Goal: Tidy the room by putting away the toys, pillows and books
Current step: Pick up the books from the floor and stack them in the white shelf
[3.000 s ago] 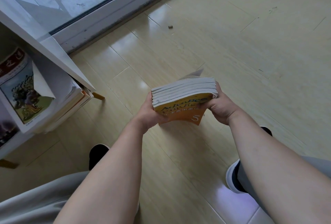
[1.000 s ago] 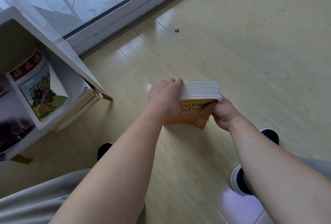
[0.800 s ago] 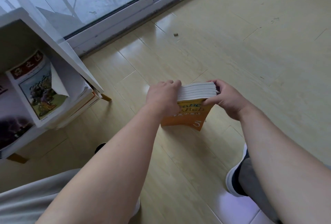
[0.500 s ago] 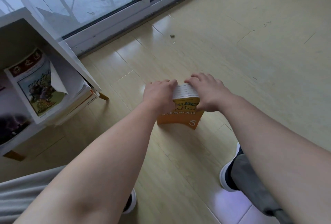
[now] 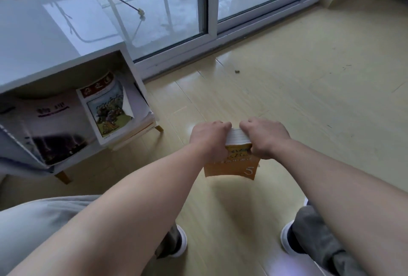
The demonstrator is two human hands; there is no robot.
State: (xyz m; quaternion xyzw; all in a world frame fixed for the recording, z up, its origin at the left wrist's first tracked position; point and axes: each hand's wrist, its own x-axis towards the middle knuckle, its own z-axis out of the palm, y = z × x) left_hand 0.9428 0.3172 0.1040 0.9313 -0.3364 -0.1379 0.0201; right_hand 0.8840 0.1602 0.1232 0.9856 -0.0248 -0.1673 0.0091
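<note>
A stack of thin books (image 5: 234, 160) stands upright on edge over the wooden floor, orange-and-yellow cover with a white "5" facing me. My left hand (image 5: 208, 137) grips its top left corner, fingers curled over the page edges. My right hand (image 5: 263, 135) grips the top right corner the same way. Only a narrow strip of white page edges shows between the two hands. A white low shelf (image 5: 123, 63) at the left holds several leaning books, among them a purple one (image 5: 50, 125) and an illustrated one (image 5: 106, 107) with a curled cover corner.
A sliding glass door (image 5: 209, 10) with a white frame runs along the back. A small dark scrap (image 5: 237, 71) lies on the floor near its track. My two feet in white shoes (image 5: 289, 240) stand below the books.
My right hand moved from under the stack's right end up onto its top edge, joining the left hand there. The view lifted, showing more of the shelf and the door.
</note>
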